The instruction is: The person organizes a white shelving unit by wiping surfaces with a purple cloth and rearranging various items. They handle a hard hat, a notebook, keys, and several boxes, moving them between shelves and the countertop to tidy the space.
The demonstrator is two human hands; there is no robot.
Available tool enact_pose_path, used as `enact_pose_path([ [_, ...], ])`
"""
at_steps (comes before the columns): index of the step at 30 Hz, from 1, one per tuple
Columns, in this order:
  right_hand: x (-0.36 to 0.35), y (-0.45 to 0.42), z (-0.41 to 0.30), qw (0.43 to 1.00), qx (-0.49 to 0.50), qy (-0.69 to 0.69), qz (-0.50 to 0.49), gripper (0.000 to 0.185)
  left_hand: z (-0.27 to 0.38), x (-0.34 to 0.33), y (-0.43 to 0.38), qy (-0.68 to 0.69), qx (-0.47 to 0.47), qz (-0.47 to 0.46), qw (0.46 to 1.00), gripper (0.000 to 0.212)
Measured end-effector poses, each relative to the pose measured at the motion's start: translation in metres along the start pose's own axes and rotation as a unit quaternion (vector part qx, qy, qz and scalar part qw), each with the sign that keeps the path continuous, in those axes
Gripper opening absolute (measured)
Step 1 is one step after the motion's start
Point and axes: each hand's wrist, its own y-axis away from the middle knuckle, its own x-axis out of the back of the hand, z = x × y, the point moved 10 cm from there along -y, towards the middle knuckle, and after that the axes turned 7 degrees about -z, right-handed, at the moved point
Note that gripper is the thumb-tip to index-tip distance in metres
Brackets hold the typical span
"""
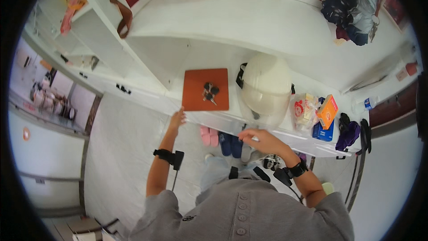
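An orange-brown mat [194,90] lies on a white shelf, with a bunch of keys [210,92] on it. My left hand [177,119] is at the mat's front left corner, its fingertips touching or very near the edge; whether it grips the mat is unclear. To the right of the mat stands a white helmet [265,83] with a clear visor and a black strap. My right hand [262,140] is raised in front of the shelf, below the helmet, fingers slightly bent and apart, with nothing seen in it.
Right of the helmet are a plastic bag of packets [305,112], an orange box [327,111], a blue box [323,132], a plastic bottle [366,104] and a purple cloth item [348,135]. Pink slippers [209,136], blue slippers [230,144] and sneakers [272,161] are on the floor below.
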Motion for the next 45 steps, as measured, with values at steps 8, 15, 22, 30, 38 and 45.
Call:
enact_pose_path([
  [8, -0.041, -0.038, 0.027, 0.99, -0.12, 0.058, -0.038, 0.034, 0.038, -0.074, -0.006, 0.092, 0.048, -0.305, 0.947, 0.054],
  [15, -0.05, -0.023, 0.077, 0.983, -0.15, -0.065, 0.084, 0.038, 0.059, -0.064, 0.013, 0.148, -0.016, -0.333, 0.931, 0.042],
  [22, -0.049, -0.057, 0.053, 0.957, -0.125, -0.235, 0.117, 0.072, 0.111, -0.01, 0.12, 0.056, -0.051, -0.405, 0.911, 0.057],
  [30, -0.054, -0.027, -0.086, 0.947, 0.046, -0.311, 0.057, 0.075, 0.181, 0.019, 0.225, 0.066, -0.065, -0.407, 0.909, 0.075],
  [38, -0.008, 0.046, -0.163, 0.92, 0.086, -0.304, 0.23, 0.069, 0.248, -0.027, 0.278, 0.067, -0.05, -0.468, 0.88, 0.066],
  [45, 0.053, 0.081, -0.21, 0.914, 0.128, -0.197, 0.332, 0.061, 0.325, -0.064, 0.31, 0.003, -0.141, -0.503, 0.853, 0.061],
])
